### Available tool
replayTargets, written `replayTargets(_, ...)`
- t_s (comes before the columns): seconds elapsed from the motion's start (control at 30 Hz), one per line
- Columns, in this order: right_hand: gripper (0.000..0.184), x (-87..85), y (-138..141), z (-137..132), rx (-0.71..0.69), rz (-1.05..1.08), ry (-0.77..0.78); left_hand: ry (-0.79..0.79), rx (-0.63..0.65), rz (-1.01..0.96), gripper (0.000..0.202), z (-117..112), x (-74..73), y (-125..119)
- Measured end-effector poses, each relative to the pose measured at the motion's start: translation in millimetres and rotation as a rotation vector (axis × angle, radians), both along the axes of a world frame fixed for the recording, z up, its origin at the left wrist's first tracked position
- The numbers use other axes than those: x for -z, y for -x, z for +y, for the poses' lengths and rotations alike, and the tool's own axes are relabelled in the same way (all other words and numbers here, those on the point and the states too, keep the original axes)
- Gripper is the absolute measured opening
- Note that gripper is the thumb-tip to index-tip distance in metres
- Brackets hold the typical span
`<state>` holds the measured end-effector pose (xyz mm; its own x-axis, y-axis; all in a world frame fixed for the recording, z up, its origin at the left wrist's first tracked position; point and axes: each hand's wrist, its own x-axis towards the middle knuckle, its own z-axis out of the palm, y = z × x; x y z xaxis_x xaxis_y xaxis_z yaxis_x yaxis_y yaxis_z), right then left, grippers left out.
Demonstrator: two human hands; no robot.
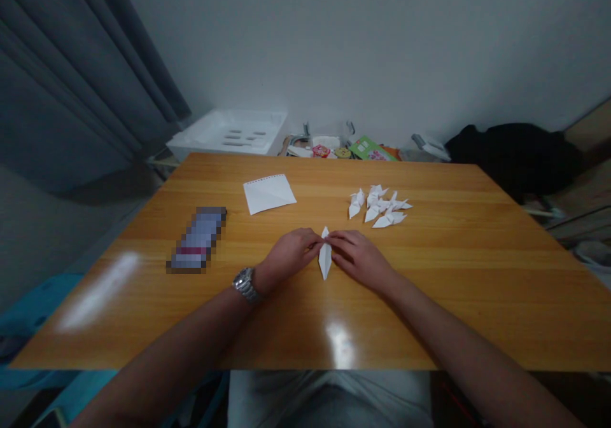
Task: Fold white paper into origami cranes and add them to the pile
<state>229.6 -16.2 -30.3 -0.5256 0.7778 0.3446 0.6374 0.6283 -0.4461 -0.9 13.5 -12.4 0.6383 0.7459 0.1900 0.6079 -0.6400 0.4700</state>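
A narrow, pointed piece of folded white paper (325,262) lies between my hands near the middle of the table, one tip towards me. My left hand (296,253) pinches its left edge close to the far end. From the other side my right hand (359,256) holds the same piece, thumb and fingertips close together. The fingertips cover part of the folds. Beyond my right hand sits a cluster of several folded white paper figures (377,207). Past my left hand rests a flat sheet of white paper (270,194) with a torn, perforated edge.
A pixelated phone (198,240) lies on the left of the wooden table (453,269). Behind the far edge stand a white plastic tray (229,132), a green booklet (370,148) and small packets. Dark cloth (515,154) is heaped at the back right.
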Motion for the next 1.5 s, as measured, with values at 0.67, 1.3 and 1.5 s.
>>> replayTargets(0.67, 0.017, 9.8, 0, -2, -0.072, -0.139, -0.234, 0.014, 0.145, 0.028, 0.023, 3, 4.0, 11)
replayTargets(1.3, 0.012, 14.0, 6, -3, -0.006, 0.244, 0.043, -0.249, 0.131, 0.139, 0.03, -16, 7.1, 10)
replayTargets(1.5, 0.013, 13.2, 6, -1, -0.033, 0.22, 0.029, -0.305, 0.13, 0.148, 0.029, -18, 9.9, 8)
